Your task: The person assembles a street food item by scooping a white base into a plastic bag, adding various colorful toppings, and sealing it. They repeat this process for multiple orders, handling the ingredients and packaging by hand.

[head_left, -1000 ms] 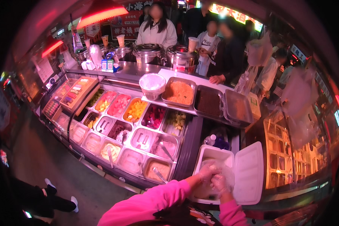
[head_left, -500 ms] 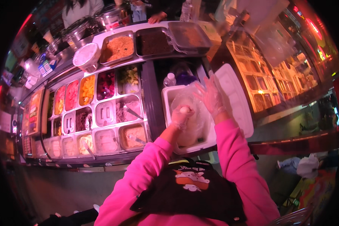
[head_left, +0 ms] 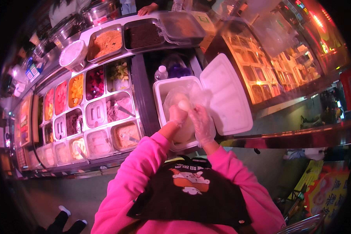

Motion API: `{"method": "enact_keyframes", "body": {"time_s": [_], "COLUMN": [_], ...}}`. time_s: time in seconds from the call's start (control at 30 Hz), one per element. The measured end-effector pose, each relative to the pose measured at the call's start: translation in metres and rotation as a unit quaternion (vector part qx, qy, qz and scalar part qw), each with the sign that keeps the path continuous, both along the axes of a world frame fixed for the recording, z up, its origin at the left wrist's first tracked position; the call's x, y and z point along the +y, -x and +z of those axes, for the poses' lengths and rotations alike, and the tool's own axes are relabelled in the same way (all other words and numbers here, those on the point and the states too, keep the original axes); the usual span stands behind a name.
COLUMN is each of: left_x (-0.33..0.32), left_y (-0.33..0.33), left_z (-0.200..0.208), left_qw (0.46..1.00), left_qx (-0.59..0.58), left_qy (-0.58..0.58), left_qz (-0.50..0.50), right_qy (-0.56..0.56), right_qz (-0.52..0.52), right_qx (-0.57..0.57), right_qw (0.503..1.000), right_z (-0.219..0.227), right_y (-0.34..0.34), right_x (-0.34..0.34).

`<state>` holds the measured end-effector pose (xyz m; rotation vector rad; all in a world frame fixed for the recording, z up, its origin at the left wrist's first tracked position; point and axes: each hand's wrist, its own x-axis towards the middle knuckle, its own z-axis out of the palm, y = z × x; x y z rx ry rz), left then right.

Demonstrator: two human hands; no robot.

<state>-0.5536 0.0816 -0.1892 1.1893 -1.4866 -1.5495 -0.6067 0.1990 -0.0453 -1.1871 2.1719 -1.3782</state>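
Note:
My left hand [head_left: 178, 114], in a clear plastic glove, is closed around a pale, soft-looking mass like dough. A smooth white dough ball [head_left: 184, 104] bulges out at the top of that fist. Close against it, my right hand [head_left: 201, 121] is also gloved, its fingers drawn together at the ball's right side; the fingertips are partly hidden. Both hands are over a white foam box [head_left: 158, 102]. Inside it sits a clear plastic bag [head_left: 171, 95] with more of the pale mass [head_left: 184, 134]. The box's lid [head_left: 230, 97] lies tipped open to the right.
Left of the box, steel pans hold fruit pieces [head_left: 77, 90] and creamy fillings [head_left: 125, 135]. Behind are trays of orange crumbs [head_left: 105, 43] and dark crumbs [head_left: 143, 34], plus a white tub [head_left: 73, 54]. A capped bottle [head_left: 161, 73] stands behind the box. A person's hand [head_left: 148, 9] rests beyond the counter.
My right hand has come down and left from its spread pose near the lid, and its fingers have closed in beside the dough ball. The whole view has shifted slightly.

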Motion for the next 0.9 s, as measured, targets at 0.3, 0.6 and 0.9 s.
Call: {"method": "enact_keyframes", "body": {"time_s": [0.3, 0.6, 0.9], "left_x": [0.003, -0.008, -0.025], "left_y": [-0.009, -0.010, -0.048], "left_z": [0.020, 0.008, 0.087], "left_qw": [0.996, 0.987, 0.930], "left_qx": [-0.045, 0.076, 0.181], "left_qy": [0.067, -0.101, -0.155], "left_qz": [-0.026, -0.099, -0.281], "right_qy": [0.067, 0.061, 0.153], "right_qz": [0.007, 0.005, -0.016], "right_qx": [-0.454, -0.582, -0.599], "right_qw": [0.889, 0.811, 0.786], "right_z": [-0.023, -0.014, 0.001], "right_y": [-0.013, 0.015, 0.049], "right_x": [-0.052, -0.064, -0.016]}}
